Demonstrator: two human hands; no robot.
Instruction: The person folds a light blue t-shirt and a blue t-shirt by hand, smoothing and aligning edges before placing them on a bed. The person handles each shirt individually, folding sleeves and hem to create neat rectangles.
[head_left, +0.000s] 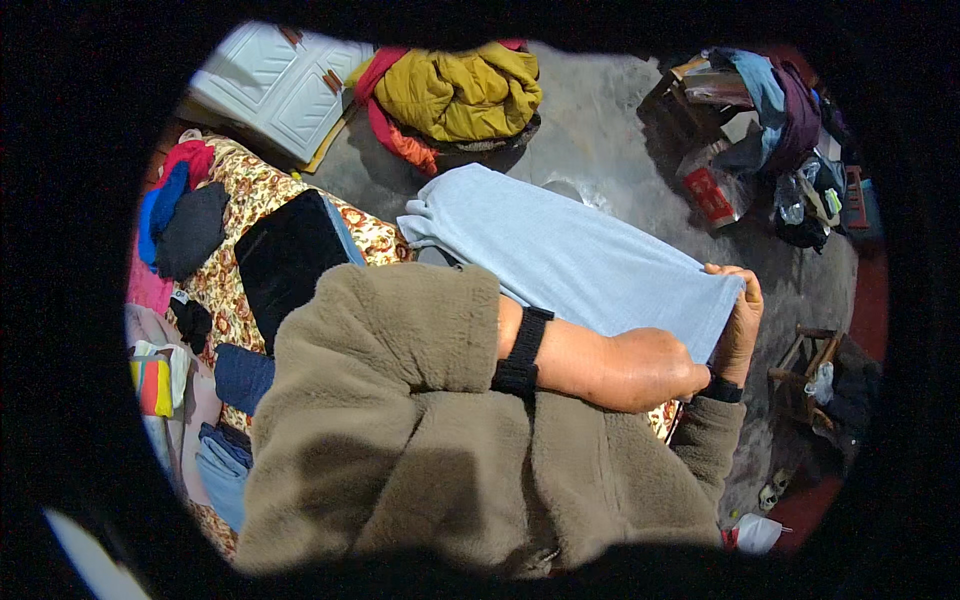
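Observation:
A light blue cloth garment (570, 247) is stretched out lengthwise in front of me, its gathered far end by the floral-covered surface at the left. My right hand (739, 307) grips its upper right corner, with the fingertips over the edge. Reaching across my body, my left hand (671, 371) is closed at the lower right corner of the same cloth; its fingertips are partly hidden. Both wrists wear black bands. My brown fleece jacket covers the lower middle of the view.
Folded dark clothing (289, 259) and a dark grey garment (191, 229) lie on the floral cover (244, 169). Folded jeans (223, 472) are lower left. Beyond stand a white cabinet (277, 90) and a heaped mustard jacket (465, 90). At right are a cluttered chair (686, 75) and a wooden stool (802, 371).

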